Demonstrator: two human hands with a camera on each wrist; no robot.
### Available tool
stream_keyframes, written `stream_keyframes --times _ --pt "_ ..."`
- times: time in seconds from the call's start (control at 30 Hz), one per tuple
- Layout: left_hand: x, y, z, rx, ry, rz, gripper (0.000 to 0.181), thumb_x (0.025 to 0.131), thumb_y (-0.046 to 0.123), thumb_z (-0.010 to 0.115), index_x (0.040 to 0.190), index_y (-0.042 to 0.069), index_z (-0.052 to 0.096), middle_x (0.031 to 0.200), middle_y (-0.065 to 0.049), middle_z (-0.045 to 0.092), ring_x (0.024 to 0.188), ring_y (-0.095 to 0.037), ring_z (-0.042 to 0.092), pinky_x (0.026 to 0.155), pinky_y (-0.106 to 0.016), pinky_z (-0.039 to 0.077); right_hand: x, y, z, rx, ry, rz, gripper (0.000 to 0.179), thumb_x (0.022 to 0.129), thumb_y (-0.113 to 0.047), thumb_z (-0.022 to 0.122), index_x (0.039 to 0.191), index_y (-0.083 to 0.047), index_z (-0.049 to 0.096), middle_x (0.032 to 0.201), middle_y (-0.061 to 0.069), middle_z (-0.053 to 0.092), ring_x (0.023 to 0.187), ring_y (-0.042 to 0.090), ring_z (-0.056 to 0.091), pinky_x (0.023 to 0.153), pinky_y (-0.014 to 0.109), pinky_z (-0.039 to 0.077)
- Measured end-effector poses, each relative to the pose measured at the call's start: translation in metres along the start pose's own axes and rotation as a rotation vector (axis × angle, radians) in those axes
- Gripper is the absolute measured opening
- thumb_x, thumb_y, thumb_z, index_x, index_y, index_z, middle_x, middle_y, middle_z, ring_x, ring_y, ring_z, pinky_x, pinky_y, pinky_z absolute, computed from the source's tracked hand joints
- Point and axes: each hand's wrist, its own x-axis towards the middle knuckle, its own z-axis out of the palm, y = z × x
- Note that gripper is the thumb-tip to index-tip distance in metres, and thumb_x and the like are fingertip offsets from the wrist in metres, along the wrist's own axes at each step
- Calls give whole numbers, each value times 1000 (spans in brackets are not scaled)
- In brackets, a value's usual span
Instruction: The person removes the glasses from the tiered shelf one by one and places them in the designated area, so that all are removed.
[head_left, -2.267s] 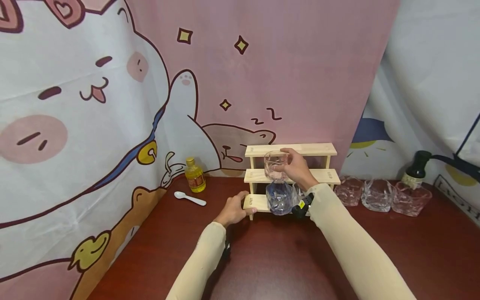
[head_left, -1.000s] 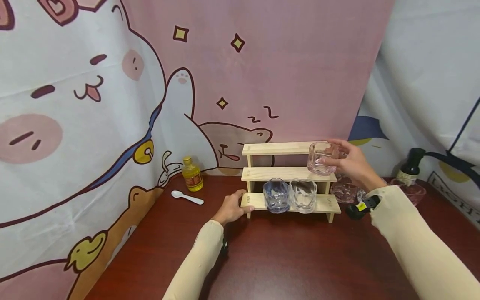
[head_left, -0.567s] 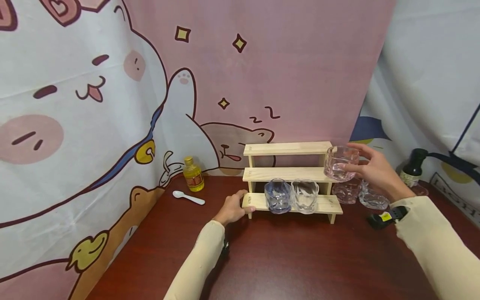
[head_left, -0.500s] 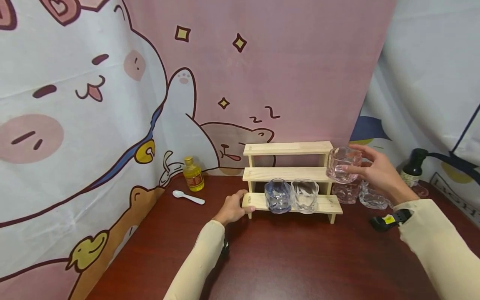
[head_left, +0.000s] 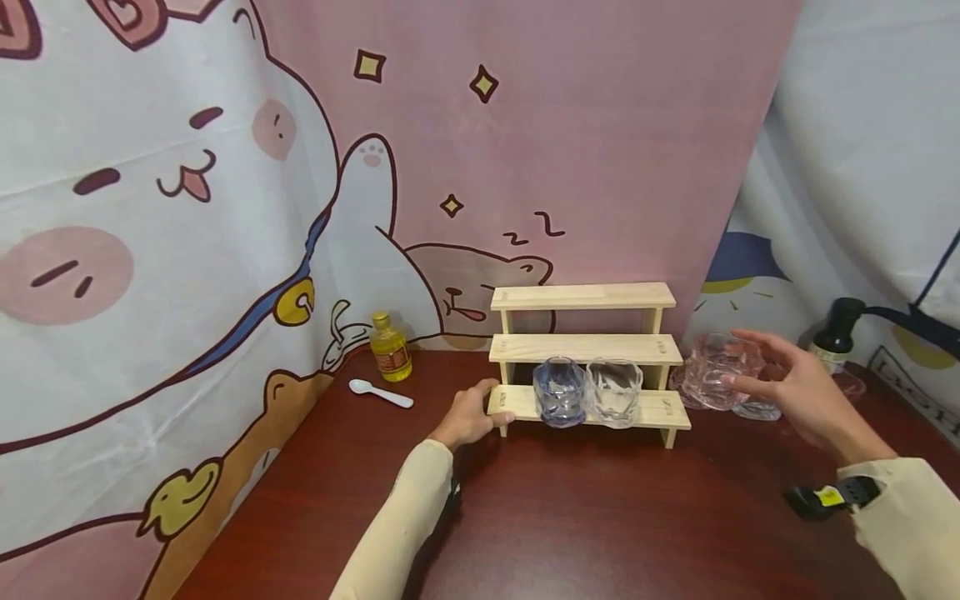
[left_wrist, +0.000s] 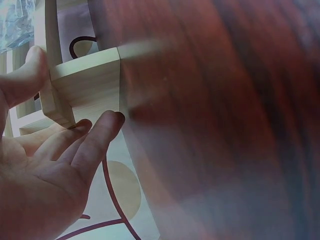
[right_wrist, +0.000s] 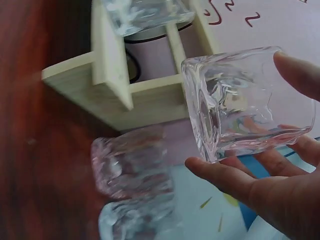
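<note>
My right hand (head_left: 810,400) holds a clear pinkish drinking glass (head_left: 716,375) between thumb and fingers, right of a three-tier wooden shelf (head_left: 585,347). In the right wrist view the held glass (right_wrist: 240,110) is raised above two standing glasses, one pinkish glass (right_wrist: 132,167) and one clear glass (right_wrist: 140,222). My left hand (head_left: 467,418) grips the left end of the shelf's lowest step, thumb on top. The left wrist view shows the fingers by the step's leg (left_wrist: 95,82). A bluish glass (head_left: 559,396) and a clear glass (head_left: 615,393) stand side by side on that step.
A yellow oil bottle (head_left: 392,350) and a white spoon (head_left: 381,393) are at the table's back left. Behind my right hand stands a dark bottle (head_left: 836,329). A printed cloth (head_left: 600,167) hangs along the back of the brown table (head_left: 555,517).
My right hand has carried the pinkish glass from the middle step rightward off the shelf, then lower, over the glasses on the table. The left hand has stayed on the lowest step.
</note>
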Motion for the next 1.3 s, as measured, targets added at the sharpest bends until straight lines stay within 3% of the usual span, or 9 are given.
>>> stream_keyframes --times 0.27,0.4,0.5,0.63,0.87,0.97,1.03,1.1,1.3 --pt "2 -2 1 14 2 20 63 87 23 79 141 5 52 130 -15 64 115 -31 59 102 -49 46 -17 29 9 -6 -1 34 90 90 -41 74 159 -10 26 151 30 36 123 49 46 71 32 53" --pt "1 -2 2 22 2 23 62 87 24 79 141 5 52 129 -14 65 111 -29 59 101 -46 46 -26 45 14 -8 30 15 86 88 -35 78 156 -7 32 142 26 43 109 9 57 69 23 50" --pt "1 -1 1 23 9 25 63 87 24 80 140 5 52 129 -14 65 111 -29 59 100 -46 47 -30 54 18 2 32 27 87 88 -34 78 156 -6 31 142 27 42 108 6 53 84 38 52" --pt "2 0 0 21 9 25 62 87 24 80 140 5 52 130 -14 65 113 -29 60 101 -46 47 -32 58 24 4 14 66 90 89 -37 77 157 -4 27 148 32 37 129 49 35 94 67 35" --pt "2 0 1 13 9 15 62 87 23 79 140 6 52 130 -15 65 112 -29 59 101 -47 46 -32 61 35 37 -52 90 94 88 -32 78 157 0 23 152 38 31 135 59 28 99 76 27" --pt "2 -2 2 14 7 14 63 87 24 79 141 6 52 130 -15 64 112 -30 59 100 -46 46 -32 64 39 16 -58 74 92 87 -31 79 156 0 27 148 35 39 120 28 55 97 52 46" --pt "1 -3 3 17 7 13 63 87 24 80 141 6 52 130 -14 65 111 -30 59 100 -46 46 -31 65 41 6 -56 69 91 86 -31 80 155 1 28 146 33 42 104 4 57 83 34 51" --pt "1 -3 3 16 9 13 62 87 24 80 140 7 53 129 -14 65 111 -29 59 99 -45 46 -29 65 42 -5 -58 72 92 87 -34 79 155 0 28 146 31 43 102 2 56 75 27 47" --pt "1 -2 1 19 16 17 61 87 24 80 139 7 53 128 -14 65 109 -28 59 98 -45 47 -20 63 44 55 -72 111 95 88 -34 77 158 -1 22 152 33 34 135 54 34 94 64 42"
